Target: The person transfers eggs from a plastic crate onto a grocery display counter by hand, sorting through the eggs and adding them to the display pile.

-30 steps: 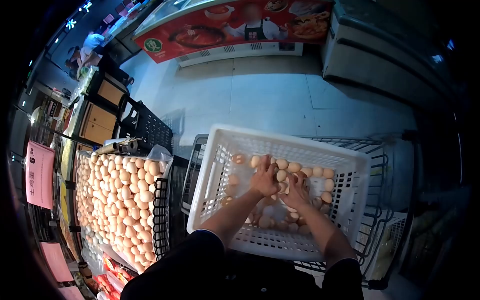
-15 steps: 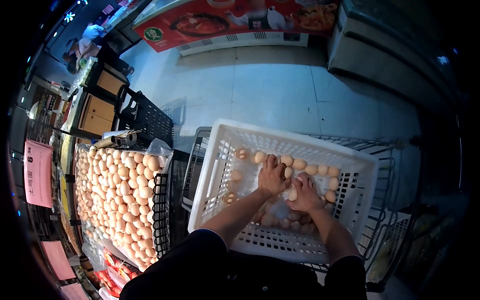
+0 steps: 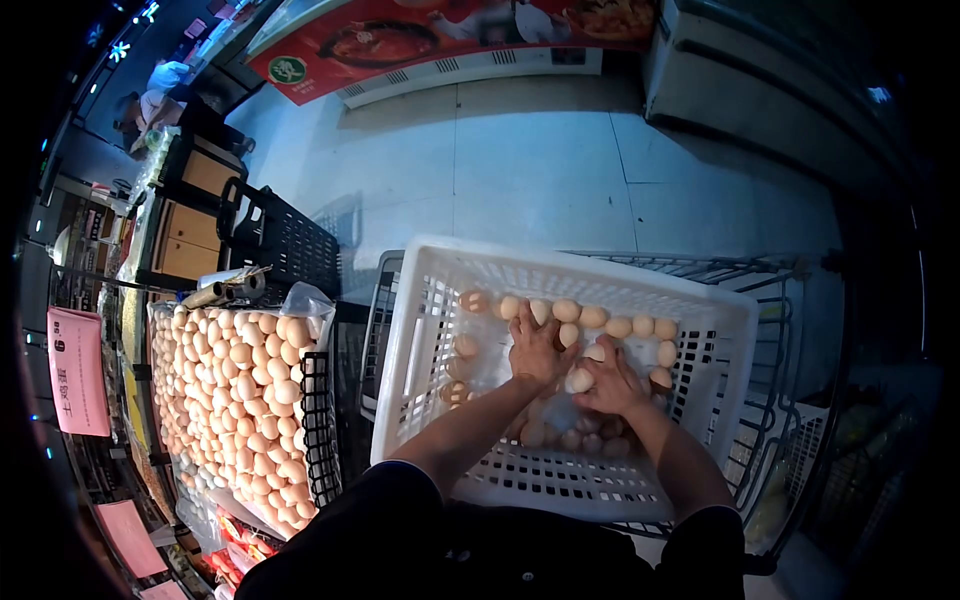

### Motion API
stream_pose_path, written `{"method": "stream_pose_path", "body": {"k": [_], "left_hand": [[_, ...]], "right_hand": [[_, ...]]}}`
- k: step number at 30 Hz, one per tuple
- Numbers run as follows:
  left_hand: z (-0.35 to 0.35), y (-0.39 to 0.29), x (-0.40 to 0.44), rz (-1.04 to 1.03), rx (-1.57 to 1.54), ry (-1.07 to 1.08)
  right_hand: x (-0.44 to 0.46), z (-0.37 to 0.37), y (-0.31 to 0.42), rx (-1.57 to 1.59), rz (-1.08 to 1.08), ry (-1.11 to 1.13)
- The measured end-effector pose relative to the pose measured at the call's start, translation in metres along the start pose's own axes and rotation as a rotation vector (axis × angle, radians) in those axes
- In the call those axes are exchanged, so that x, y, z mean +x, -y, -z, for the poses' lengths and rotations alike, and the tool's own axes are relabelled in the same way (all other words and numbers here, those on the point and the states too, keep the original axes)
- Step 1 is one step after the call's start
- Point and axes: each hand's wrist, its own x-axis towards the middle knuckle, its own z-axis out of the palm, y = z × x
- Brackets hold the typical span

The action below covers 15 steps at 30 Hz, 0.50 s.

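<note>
A white slotted plastic crate (image 3: 400,360) holds eggs along its far and side walls, with more near its front. My left hand (image 3: 538,352) reaches down to the far row, fingers curved over it. An egg (image 3: 567,335) sits between its thumb and fingers. To its right, my right hand (image 3: 612,385) is closed round eggs, one egg (image 3: 578,380) showing at its thumb side and another egg (image 3: 594,353) by its fingertips. The undersides of both hands are hidden.
The crate rests on a metal shopping cart (image 3: 780,340). At left stands a large bin of brown eggs (image 3: 235,400) with a black grid edge (image 3: 320,430). A black basket (image 3: 285,235), pink price sign (image 3: 77,370) and red-fronted freezer (image 3: 400,45) are around. A person (image 3: 155,110) is far left.
My left hand's fingers have spread and reach onto the far row of eggs. My right hand's fingers have parted somewhat, showing more of its eggs. The camera view has shifted slightly.
</note>
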Motion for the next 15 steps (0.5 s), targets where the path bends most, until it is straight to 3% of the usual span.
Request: {"method": "stream_pose_path", "body": {"k": [4,10,15], "left_hand": [[-0.003,0.006,0.002,-0.066,-0.054,-0.002],[-0.011,0.028,0.009,-0.194,-0.058,-0.055],[-0.012,0.044,0.01,-0.232,-0.182,-0.022]], "right_hand": [[0.002,0.006,0.006,0.106,-0.142,0.053],[0.004,0.0,0.005,0.038,-0.219,-0.058],[0.0,0.005,0.001,0.223,-0.215,-0.328]]}}
